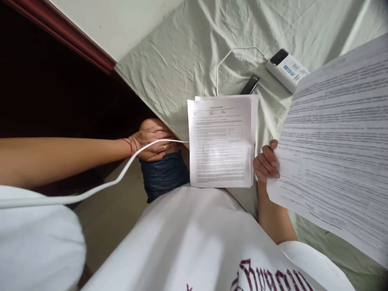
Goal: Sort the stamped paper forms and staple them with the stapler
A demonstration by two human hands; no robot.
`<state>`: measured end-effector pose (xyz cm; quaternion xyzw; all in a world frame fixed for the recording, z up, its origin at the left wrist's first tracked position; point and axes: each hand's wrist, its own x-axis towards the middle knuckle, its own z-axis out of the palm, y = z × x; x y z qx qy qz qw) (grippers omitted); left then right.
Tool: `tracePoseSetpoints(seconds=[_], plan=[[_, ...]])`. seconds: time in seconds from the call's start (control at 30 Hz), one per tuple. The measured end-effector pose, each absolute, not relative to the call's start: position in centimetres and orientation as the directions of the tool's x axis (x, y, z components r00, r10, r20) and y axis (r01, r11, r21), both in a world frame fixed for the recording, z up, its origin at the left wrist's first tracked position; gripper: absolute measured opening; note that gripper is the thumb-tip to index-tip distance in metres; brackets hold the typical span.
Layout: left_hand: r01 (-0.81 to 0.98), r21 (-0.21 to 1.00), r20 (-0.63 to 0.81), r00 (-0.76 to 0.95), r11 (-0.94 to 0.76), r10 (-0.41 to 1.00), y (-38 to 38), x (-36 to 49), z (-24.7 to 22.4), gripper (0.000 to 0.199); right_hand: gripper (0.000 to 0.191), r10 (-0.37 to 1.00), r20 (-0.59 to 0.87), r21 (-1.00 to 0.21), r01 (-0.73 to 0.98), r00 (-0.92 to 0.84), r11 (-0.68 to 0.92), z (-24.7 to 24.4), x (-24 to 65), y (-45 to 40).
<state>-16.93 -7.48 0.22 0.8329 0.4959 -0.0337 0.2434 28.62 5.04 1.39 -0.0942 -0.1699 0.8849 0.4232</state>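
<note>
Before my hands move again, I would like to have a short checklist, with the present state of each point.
1. Right hand has a grip on the raised sheet: ok, by its edge.
2. Left hand free of paper: ok, on the knee.
3. Paper stack squared: not ok, under-sheets stick out.
4. White cable clear of the stack: not ok, it meets the left edge.
5. Raised sheet's far edge undamaged: cannot tell, out of view.

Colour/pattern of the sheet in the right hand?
The sheet is white with rows of dark print; best seen in the head view.
</note>
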Motion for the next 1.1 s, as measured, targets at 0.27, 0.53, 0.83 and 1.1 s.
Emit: tracePoseSetpoints(seconds=[0.27,0.53,0.83,1.1], plan=[[0.868,0.355,-0.379,0.474,-0.348,0.795,-7.44,-16.88,0.40,0.060,0.019,0.813,-0.071,-0.492,-0.689,-0.578,-0.533,0.66,28.47,5.21],[0.863,0.347,-0.371,0.486,-0.367,0.791,-7.24,-16.64,0.68,0.062,0.023,0.760,0.033,-0.431,-0.696,-0.649,-0.575,0.89,28.53,5.29],[0.852,0.311,-0.352,0.515,-0.421,0.782,-7.36,-17.00,0.47,0.058,0.028,0.710,0.130,-0.371,-0.698,-0.692,-0.612,0.59,28.51,5.51],[0.837,0.321,-0.311,0.535,-0.443,0.786,-7.40,-17.08,0.55,0.055,0.024,0.709,0.117,-0.370,-0.693,-0.695,-0.619,0.43,28.53,5.49]])
